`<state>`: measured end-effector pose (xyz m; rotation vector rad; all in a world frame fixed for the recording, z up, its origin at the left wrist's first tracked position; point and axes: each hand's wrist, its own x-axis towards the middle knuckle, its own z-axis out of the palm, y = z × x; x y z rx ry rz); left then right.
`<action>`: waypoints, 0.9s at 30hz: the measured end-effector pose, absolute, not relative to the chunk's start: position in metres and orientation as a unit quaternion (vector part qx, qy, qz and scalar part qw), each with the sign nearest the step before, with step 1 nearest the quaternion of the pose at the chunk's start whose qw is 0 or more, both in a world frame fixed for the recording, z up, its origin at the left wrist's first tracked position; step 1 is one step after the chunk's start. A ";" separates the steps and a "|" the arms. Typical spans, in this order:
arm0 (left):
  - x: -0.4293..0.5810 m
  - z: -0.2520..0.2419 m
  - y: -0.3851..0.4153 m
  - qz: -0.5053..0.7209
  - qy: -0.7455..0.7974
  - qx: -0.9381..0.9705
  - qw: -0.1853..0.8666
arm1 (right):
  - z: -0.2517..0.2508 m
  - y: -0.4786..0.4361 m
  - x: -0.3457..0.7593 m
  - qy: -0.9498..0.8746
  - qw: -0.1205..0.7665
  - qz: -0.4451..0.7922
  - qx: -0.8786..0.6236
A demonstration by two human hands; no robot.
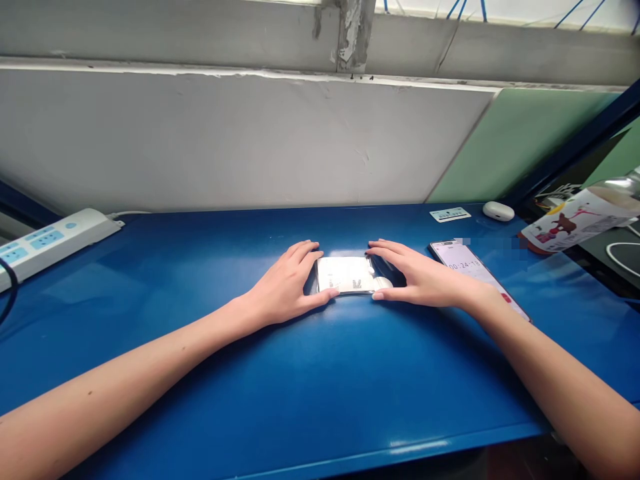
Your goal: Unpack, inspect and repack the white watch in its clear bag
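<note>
A small white flat packet (347, 275) with faint print lies on the blue table (320, 387), near its middle. My left hand (287, 285) rests flat at the packet's left edge, fingers stretched out, thumb touching its near corner. My right hand (417, 275) lies flat at the packet's right edge, fingers extended over its far corner and thumb at the near corner. Neither hand lifts the packet; both frame it from the sides.
A phone (475, 273) with a lit timer screen lies just right of my right wrist. A white card (450, 214) and a white earbud case (498, 211) sit at the back right. A power strip (47, 241) lies at the left. A printed bottle (580, 219) lies at the far right.
</note>
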<state>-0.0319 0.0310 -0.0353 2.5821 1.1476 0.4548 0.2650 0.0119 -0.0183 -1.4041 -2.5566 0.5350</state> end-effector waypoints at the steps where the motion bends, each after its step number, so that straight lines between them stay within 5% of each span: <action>1: -0.032 -0.036 0.031 0.159 0.398 0.893 0.140 | -0.018 0.012 0.265 -0.857 0.086 0.180 -0.474; 27: -0.034 -0.037 0.032 0.141 0.360 0.914 0.120 | -0.030 0.002 0.235 -0.867 0.124 0.121 -0.468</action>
